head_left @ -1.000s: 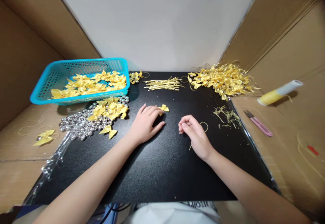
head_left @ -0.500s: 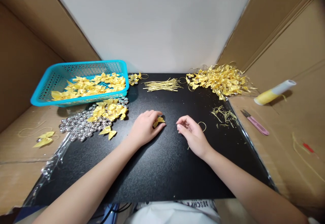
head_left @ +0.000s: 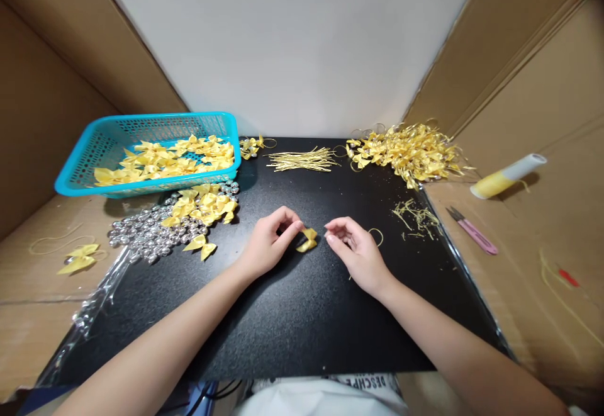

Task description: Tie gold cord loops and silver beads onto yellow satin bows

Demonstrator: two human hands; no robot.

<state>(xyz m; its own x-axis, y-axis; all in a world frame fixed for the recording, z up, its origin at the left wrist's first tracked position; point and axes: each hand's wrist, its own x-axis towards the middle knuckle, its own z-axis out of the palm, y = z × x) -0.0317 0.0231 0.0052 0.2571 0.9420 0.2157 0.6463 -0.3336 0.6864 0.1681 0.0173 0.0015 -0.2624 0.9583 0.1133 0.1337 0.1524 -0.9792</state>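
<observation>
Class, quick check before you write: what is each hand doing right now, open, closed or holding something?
Left hand: closed, pinching a yellow bow.
Right hand: fingers curled; whether it grips the gold cord beside it cannot be told.

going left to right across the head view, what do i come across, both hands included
Loose yellow bow on the cardboard → silver beads → left hand → pinched yellow bow → right hand → gold cord trimmings → pink-handled snips → small red piece.
</observation>
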